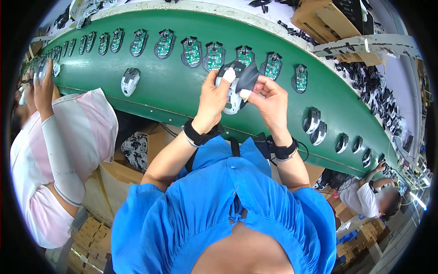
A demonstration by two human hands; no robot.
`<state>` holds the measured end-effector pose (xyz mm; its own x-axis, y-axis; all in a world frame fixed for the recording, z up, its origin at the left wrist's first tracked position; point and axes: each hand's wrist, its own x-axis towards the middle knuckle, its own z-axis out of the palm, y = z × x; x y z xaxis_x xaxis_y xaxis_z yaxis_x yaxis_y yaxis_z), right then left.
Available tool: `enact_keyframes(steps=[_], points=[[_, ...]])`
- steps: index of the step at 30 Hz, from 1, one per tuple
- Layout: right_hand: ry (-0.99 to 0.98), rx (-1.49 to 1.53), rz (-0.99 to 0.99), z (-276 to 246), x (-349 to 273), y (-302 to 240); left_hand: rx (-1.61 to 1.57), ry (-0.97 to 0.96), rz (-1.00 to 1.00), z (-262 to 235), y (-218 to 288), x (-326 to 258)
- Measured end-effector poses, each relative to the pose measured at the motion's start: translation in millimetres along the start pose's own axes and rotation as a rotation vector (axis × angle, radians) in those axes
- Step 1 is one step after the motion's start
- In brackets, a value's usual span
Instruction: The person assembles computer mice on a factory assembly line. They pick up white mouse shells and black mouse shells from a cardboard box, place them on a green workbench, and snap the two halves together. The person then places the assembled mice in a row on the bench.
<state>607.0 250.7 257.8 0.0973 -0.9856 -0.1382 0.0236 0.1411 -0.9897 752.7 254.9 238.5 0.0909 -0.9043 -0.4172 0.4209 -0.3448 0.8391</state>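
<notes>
Beyond the green conveyor [173,93], a large cardboard box [314,20] is standing near scattered black parts [381,98]. At left, a co-worker [64,146] in pink and white is working beside an open carton [122,172]. At far right, another person [360,198] in white is reaching toward the conveyor, and a tube lamp [418,201] is glowing.

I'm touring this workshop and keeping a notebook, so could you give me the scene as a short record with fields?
Surface: long green work surface
Left hand: holds a grey-and-black computer mouse
Right hand: pinches a dark grey cover over the mouse; attachment unclear
Thumbs: white coverings on both
Far edge: row of circuit-board bases
Left on surface: one white-and-black mouse
Right on surface: several black-and-white mice
Co-workers: one at left, one at far right
</notes>
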Motion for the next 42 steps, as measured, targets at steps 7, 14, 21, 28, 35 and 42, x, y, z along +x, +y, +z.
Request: enact_keyframes(steps=[7,14,21,28,35,42], points=[[0.077,0.079,0.01,13.7,-1.1,5.1,-0.049,0.047,0.008,0.1,6.8,14.6],[0.01,-0.187,0.07,9.0,8.2,-1.6,-0.138,0.024,-0.049,3.4,20.6,14.5],[-0.06,0.539,0.268,9.7,21.2,9.9,-0.012,-0.086,0.103,-7.7,7.4,15.8],[-0.1,0.523,0.109,24.4,16.3,5.9,0.267,-0.279,0.145,-27.8,21.4,4.2],[-0.297,0.257,0.341,-5.7,13.6,-35.4,0.469,-0.561,0.196,-53.9,43.5,-13.0],[-0.531,0.276,0.322,9.9,-9.8,-60.7,0.596,-0.486,0.286,-43.4,69.5,-58.5]])
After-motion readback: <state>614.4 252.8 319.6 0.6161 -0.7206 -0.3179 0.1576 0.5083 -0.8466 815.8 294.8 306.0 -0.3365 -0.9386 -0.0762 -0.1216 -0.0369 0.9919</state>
